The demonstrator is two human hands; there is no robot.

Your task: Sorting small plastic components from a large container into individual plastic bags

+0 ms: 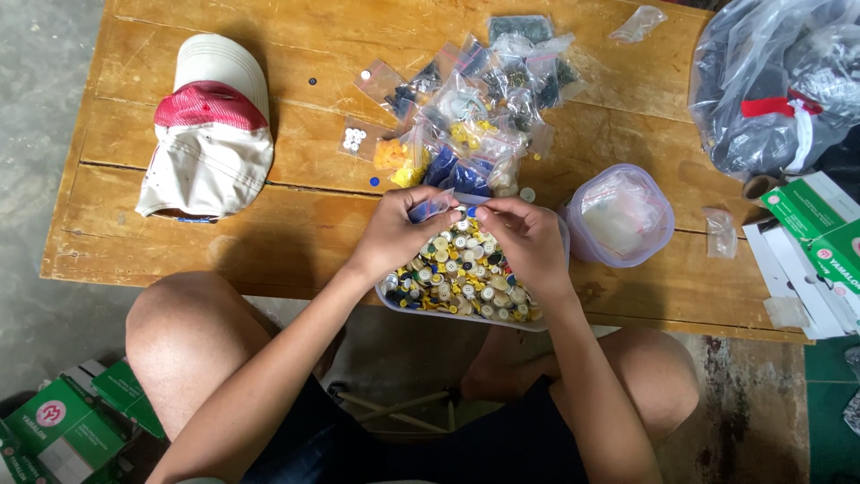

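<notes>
My left hand [394,235] pinches a small clear bag of blue buttons [433,207] above a clear tub [448,315] filled with mixed yellow, white and dark buttons. Facing it, my right hand [527,242] has its fingertips meeting the bag's open edge, with a blue button [471,211] between them. Both hands hover over the tub at the near edge of the wooden table [296,233]. Just beyond the hands lies a heap of small bags of sorted buttons [475,108].
A white and red cap [210,130] lies at the table's left. A lidded round tub [620,215] stands right of my hands. A large plastic sack [775,85] and green boxes [820,237] crowd the right end. More green boxes [63,426] sit on the floor.
</notes>
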